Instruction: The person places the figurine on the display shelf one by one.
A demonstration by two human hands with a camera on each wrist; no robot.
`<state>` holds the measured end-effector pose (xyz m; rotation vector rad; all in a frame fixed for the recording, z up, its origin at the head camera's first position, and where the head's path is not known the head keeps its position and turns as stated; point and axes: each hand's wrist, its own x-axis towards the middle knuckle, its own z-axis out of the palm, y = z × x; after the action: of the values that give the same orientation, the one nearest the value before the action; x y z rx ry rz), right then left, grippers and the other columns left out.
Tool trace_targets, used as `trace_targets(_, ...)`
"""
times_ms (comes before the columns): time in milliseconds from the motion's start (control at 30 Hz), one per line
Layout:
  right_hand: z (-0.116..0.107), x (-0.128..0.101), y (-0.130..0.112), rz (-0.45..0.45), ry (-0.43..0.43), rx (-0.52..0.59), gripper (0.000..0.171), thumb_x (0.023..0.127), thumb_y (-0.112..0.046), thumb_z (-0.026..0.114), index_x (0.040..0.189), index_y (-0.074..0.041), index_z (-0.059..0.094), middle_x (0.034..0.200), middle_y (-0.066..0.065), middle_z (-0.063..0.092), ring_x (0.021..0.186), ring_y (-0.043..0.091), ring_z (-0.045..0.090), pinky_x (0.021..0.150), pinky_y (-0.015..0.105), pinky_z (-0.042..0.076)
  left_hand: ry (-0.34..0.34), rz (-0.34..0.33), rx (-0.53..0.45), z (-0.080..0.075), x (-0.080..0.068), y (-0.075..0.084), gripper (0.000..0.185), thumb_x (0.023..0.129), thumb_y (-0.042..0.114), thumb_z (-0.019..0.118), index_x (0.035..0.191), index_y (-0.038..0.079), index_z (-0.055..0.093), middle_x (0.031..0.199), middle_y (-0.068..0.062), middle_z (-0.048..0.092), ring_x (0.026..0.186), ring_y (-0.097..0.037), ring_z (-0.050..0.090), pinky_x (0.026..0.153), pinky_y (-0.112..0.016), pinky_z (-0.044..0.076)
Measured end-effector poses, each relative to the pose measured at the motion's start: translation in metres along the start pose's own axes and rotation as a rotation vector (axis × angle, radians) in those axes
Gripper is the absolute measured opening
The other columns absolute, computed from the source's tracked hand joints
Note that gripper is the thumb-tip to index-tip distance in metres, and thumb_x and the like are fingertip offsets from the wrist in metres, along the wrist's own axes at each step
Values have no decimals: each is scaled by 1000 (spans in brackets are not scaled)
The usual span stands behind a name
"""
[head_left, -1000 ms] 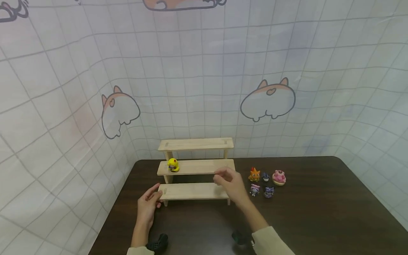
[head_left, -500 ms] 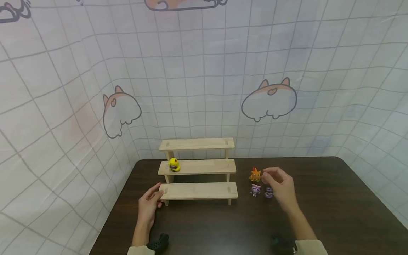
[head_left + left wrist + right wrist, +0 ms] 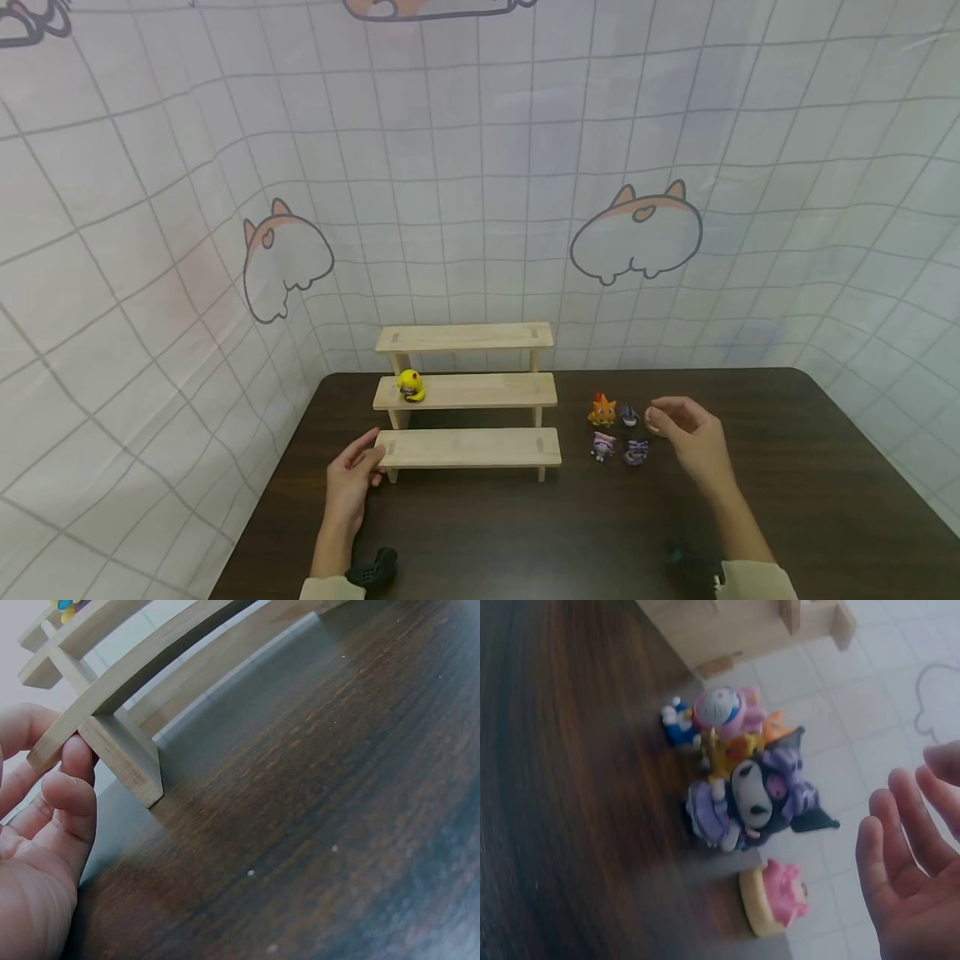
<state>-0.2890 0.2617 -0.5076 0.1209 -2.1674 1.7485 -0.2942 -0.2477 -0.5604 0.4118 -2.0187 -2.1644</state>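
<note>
In the head view, the left hand (image 3: 348,487) pinches the near-left end of a three-tier wooden stand (image 3: 465,448), whose middle tier bears a yellow figure (image 3: 410,387). The right hand (image 3: 693,442) is just right of an orange figure (image 3: 602,411), a dark blue figure (image 3: 629,416), a pink-and-white figure (image 3: 603,447) and a purple figure (image 3: 636,452) on the dark table (image 3: 465,533). The left wrist view shows fingers around the lowest board's end. In the right wrist view, the right hand's fingers are loosely bent, holding nothing, near a pink figure (image 3: 784,894) set in a cream base (image 3: 757,904) on the table.
</note>
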Motion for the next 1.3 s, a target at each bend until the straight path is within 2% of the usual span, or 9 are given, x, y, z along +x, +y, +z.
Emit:
trace_targets(100,-2,-1,2,2,-23,-39,35,98,-14,70,123,9,63,103,3,77,90,3,73,79,18,58,3,4,-1,-1,0,0,44,99,11,66,142,8,60,84,12,71,67,-8,61,57,-19,48)
trace_targets(367,-7,-2,11,14,-94,-302,37,100,-29,68,125,-2,67,134,19,66,107,-16,54,85,7,46,5,4,-3,-3,2,0,44,99,12,67,142,8,60,82,13,71,66,-7,61,57,-19,48)
trace_targets(467,-8,-2,14,34,-129,-350,40,100,-32,68,127,-3,66,130,19,67,103,-9,57,82,14,50,-1,10,-8,-3,2,1,44,98,12,67,141,8,61,83,11,71,67,-7,60,57,-19,48)
trace_targets(533,-8,-2,15,49,-156,-373,42,99,-32,69,128,-3,65,127,19,68,102,2,61,79,21,52,-6,14,-11,-3,2,1,44,98,11,68,141,8,61,83,10,70,67,-7,60,57,-19,47)
trace_targets(633,-8,-2,20,76,-192,-372,44,97,-32,71,129,-2,65,127,20,68,105,19,63,77,27,53,-15,16,-13,-3,2,2,44,97,11,68,141,8,61,84,8,69,67,-7,59,57,-19,47)
trace_targets(700,-8,-2,23,81,-222,-365,45,97,-31,72,129,-1,64,127,21,67,106,23,64,77,29,53,-17,15,-11,-3,1,2,44,97,11,68,141,8,61,84,9,69,68,-7,59,57,-19,47)
trace_targets(967,-8,-3,34,88,-281,-324,42,94,-24,75,127,0,65,122,21,68,92,6,63,76,24,53,-16,19,-19,-2,1,0,45,97,10,68,141,7,60,82,9,69,66,-7,59,57,-19,46)
trace_targets(1167,-9,-4,37,115,-302,-334,44,94,-27,75,129,-2,65,114,17,69,91,7,63,76,25,53,-17,9,-21,-2,-1,0,45,97,11,69,141,8,61,84,9,69,67,-8,59,57,-19,46)
trace_targets(1300,-10,-4,42,135,-321,-331,45,94,-29,75,130,-3,64,117,17,69,96,11,64,78,25,53,-16,3,-23,-1,-2,1,45,97,11,68,141,8,61,83,9,69,67,-8,59,58,-19,47)
